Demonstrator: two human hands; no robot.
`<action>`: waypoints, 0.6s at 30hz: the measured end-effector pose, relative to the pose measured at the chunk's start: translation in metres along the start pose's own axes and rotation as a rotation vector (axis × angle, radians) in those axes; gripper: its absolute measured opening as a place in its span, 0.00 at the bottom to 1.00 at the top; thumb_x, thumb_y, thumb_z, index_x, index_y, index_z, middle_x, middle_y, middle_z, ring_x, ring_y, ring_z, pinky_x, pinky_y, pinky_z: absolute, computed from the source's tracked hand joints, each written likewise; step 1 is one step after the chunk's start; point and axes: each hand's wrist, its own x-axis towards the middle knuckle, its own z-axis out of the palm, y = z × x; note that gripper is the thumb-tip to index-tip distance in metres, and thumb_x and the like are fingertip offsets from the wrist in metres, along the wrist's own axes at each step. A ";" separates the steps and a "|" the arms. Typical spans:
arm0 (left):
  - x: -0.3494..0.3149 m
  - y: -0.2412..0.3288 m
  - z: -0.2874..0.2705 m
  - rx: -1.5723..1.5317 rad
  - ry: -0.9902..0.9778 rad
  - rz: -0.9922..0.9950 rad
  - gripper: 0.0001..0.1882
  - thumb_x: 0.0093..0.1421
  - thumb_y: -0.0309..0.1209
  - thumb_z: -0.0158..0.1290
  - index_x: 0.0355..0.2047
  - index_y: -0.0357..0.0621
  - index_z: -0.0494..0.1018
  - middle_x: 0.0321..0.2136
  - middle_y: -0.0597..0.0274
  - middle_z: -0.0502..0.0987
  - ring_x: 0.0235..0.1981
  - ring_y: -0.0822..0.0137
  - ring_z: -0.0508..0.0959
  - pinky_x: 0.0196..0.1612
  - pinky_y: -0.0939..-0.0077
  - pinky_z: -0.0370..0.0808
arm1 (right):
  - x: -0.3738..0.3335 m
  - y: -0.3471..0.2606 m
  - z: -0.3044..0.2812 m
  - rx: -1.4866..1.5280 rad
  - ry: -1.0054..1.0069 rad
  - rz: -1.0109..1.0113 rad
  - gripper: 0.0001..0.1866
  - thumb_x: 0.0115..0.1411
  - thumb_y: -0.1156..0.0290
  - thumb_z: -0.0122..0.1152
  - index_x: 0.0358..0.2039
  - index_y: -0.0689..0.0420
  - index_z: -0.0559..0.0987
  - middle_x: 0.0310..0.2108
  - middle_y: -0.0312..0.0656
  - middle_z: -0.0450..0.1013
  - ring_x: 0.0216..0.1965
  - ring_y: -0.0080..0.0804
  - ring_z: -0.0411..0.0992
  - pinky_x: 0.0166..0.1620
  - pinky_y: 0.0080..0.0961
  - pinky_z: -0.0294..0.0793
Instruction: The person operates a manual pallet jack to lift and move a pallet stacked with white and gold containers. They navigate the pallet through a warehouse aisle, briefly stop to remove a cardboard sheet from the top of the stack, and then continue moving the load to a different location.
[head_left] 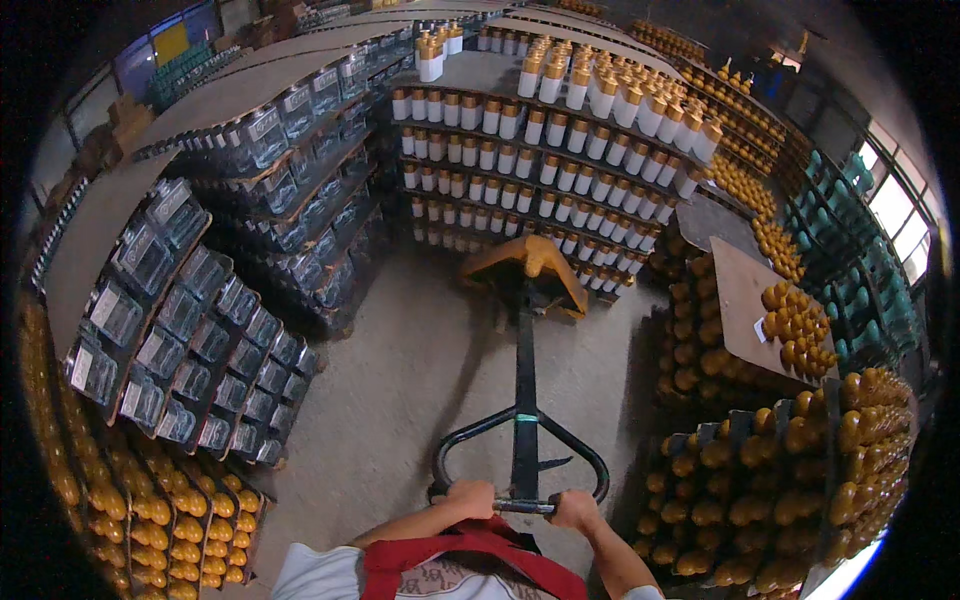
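Between stacked bottle pallets, both hands, left (468,497) and right (576,508), are gripping the pallet jack (524,400) handle with closed fingers, its forks already under the white-bottle stack (540,170), hauling apparently not begun.

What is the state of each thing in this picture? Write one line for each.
Left hand: closed on the handle.
Right hand: closed on the handle.
Handle: tilted toward the person, gripped at both ends.
Pallet jack: pushed under the white-bottle stack.
White bottles: capped, upright, stacked in layers.
Clear jars: stacked in layers between boards.
Amber bottles: stacked, top layer partly filled.
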 end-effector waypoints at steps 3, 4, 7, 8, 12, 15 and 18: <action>-0.005 0.025 0.001 0.002 0.033 -0.010 0.14 0.44 0.34 0.52 0.29 0.40 0.78 0.29 0.48 0.78 0.33 0.49 0.78 0.36 0.57 0.75 | -0.009 0.020 0.001 -0.018 -0.006 -0.021 0.13 0.44 0.56 0.55 0.26 0.49 0.79 0.24 0.46 0.75 0.28 0.48 0.73 0.32 0.41 0.73; -0.003 0.034 0.001 0.002 0.053 -0.016 0.14 0.43 0.34 0.52 0.29 0.40 0.78 0.29 0.48 0.78 0.33 0.49 0.78 0.36 0.57 0.75 | -0.015 0.028 -0.002 -0.007 -0.016 -0.012 0.13 0.44 0.56 0.55 0.26 0.49 0.79 0.24 0.46 0.75 0.28 0.48 0.73 0.32 0.41 0.73; 0.000 0.061 0.013 -0.014 0.069 -0.034 0.14 0.43 0.35 0.52 0.29 0.41 0.78 0.30 0.48 0.78 0.33 0.49 0.78 0.36 0.56 0.75 | -0.018 0.056 0.010 0.000 -0.070 -0.011 0.15 0.45 0.55 0.55 0.30 0.49 0.79 0.27 0.47 0.75 0.30 0.47 0.74 0.34 0.41 0.74; -0.001 0.069 0.012 -0.016 0.061 -0.039 0.15 0.43 0.35 0.52 0.29 0.41 0.78 0.30 0.48 0.78 0.33 0.49 0.78 0.36 0.57 0.75 | -0.020 0.064 0.009 -0.003 -0.082 -0.013 0.16 0.46 0.55 0.56 0.31 0.50 0.80 0.28 0.47 0.76 0.32 0.46 0.75 0.35 0.41 0.74; 0.000 0.090 0.023 0.019 0.057 -0.063 0.16 0.43 0.36 0.51 0.30 0.42 0.78 0.31 0.47 0.78 0.34 0.50 0.78 0.37 0.57 0.75 | -0.041 0.076 0.011 0.001 0.072 -0.092 0.12 0.44 0.57 0.55 0.26 0.48 0.79 0.23 0.47 0.74 0.27 0.49 0.73 0.31 0.42 0.73; -0.001 0.101 0.031 0.016 0.093 -0.042 0.16 0.44 0.37 0.50 0.31 0.42 0.78 0.31 0.47 0.78 0.34 0.50 0.78 0.37 0.57 0.75 | -0.048 0.085 0.019 -0.004 0.078 -0.073 0.12 0.43 0.57 0.56 0.26 0.49 0.79 0.23 0.47 0.74 0.27 0.50 0.73 0.31 0.42 0.73; -0.004 0.108 0.038 0.023 0.119 -0.057 0.16 0.44 0.37 0.51 0.31 0.42 0.78 0.31 0.47 0.78 0.35 0.50 0.78 0.38 0.58 0.75 | -0.054 0.090 0.023 -0.005 0.098 -0.098 0.12 0.43 0.57 0.56 0.25 0.49 0.79 0.23 0.47 0.74 0.27 0.50 0.73 0.31 0.41 0.73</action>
